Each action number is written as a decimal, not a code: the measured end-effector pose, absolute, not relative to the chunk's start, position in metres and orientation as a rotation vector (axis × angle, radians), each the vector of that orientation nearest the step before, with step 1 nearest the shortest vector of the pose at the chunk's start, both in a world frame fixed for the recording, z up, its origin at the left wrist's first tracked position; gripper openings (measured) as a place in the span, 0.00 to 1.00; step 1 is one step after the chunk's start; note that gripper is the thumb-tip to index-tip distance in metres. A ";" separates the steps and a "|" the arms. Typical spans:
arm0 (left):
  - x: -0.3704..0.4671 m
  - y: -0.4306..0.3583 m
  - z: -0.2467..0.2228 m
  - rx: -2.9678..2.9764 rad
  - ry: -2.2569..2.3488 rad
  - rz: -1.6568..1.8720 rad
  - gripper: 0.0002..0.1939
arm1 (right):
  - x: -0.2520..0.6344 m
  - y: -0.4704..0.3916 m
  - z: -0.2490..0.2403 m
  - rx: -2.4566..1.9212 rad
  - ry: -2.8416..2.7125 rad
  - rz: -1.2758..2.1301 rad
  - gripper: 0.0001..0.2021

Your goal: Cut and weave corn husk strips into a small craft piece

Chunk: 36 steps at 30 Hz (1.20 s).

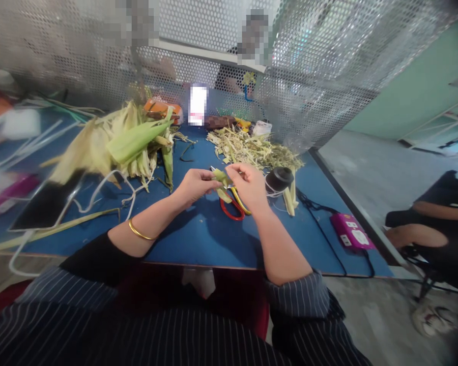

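Note:
A small piece of pale green husk is pinched in my left hand, its fingers closed on it. My right hand is close beside, thumb and fingers pressed together at the husk's right side; what lies between its fingertips is too small to make out. Scissors with red and yellow handles lie on the blue table just below the hands, their blades partly hidden. A black spool wound with white thread stands to the right of my right hand.
Large corn husks are piled at the left, shredded husk behind my hands. A tablet and white cable lie left. A lit phone stands at the back. A purple box sits right, near a seated person.

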<state>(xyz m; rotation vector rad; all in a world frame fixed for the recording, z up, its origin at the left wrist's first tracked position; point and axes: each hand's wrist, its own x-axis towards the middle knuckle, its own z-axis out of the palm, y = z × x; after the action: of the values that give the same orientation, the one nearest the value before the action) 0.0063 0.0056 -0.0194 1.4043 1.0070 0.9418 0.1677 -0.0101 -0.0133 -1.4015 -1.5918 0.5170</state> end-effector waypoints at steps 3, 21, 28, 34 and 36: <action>0.007 0.003 -0.020 1.477 0.959 0.839 0.03 | 0.171 -0.009 -0.010 -1.485 -1.737 0.360 0.11; 0.000 0.002 -0.016 1.629 0.656 0.488 0.07 | 0.172 0.002 -0.029 -1.315 -1.377 0.666 0.09; 0.006 -0.003 -0.018 1.506 0.801 0.534 0.12 | 0.170 0.002 -0.032 -1.386 -1.476 0.551 0.09; 0.013 -0.010 -0.026 1.642 0.875 0.517 0.13 | 0.160 -0.004 -0.031 -1.361 -1.521 0.425 0.07; 0.013 -0.011 -0.025 1.638 0.846 0.515 0.12 | 0.158 -0.005 -0.030 -1.353 -1.471 0.370 0.07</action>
<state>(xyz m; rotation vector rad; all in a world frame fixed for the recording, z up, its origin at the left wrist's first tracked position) 0.0129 -0.0112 -0.0254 1.6375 0.8458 0.5145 0.1581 -0.0050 -0.0303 -1.3531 -1.4714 0.3696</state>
